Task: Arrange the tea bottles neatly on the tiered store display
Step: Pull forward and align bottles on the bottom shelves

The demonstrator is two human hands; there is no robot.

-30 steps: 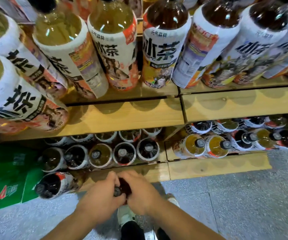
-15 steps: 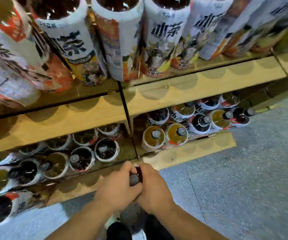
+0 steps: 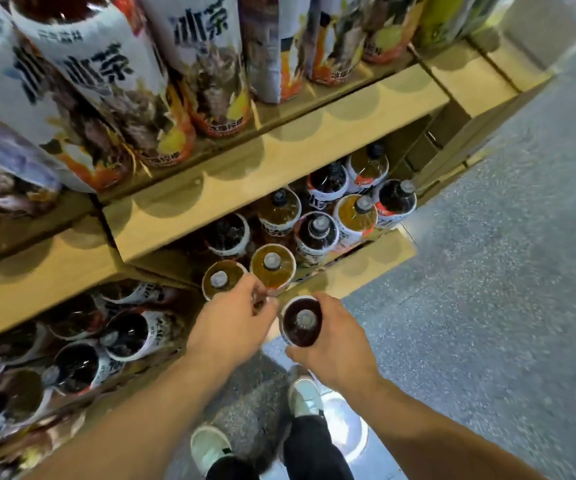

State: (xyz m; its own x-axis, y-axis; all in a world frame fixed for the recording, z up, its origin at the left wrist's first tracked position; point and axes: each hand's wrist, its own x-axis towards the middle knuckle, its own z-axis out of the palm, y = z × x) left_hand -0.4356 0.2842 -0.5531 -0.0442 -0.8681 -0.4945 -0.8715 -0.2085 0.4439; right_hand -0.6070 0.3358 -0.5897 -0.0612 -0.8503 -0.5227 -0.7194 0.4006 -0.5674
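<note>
right hand (image 3: pixel 335 344): closed around a dark tea bottle (image 3: pixel 302 322), held upright in the air just off the near edge of the lowest shelf (image 3: pixel 362 261), cap towards the camera
left hand (image 3: pixel 233 318): fingers curled at the near side of two amber bottles (image 3: pixel 272 268) at the front of that shelf; whether it grips anything I cannot tell (the fingertips are blurred)
lowest shelf, right: bottles stand in loose rows, dark and amber mixed
lowest shelf, left: a denser group of dark bottles (image 3: pixel 125 336), some tilted
upper shelves (image 3: pixel 279 161): tall bottles (image 3: pixel 210 64) stand in a full row
done: most stock looks placed
left: the held bottle needs a spot, probably the front row, and the lower rows want straightening
</note>
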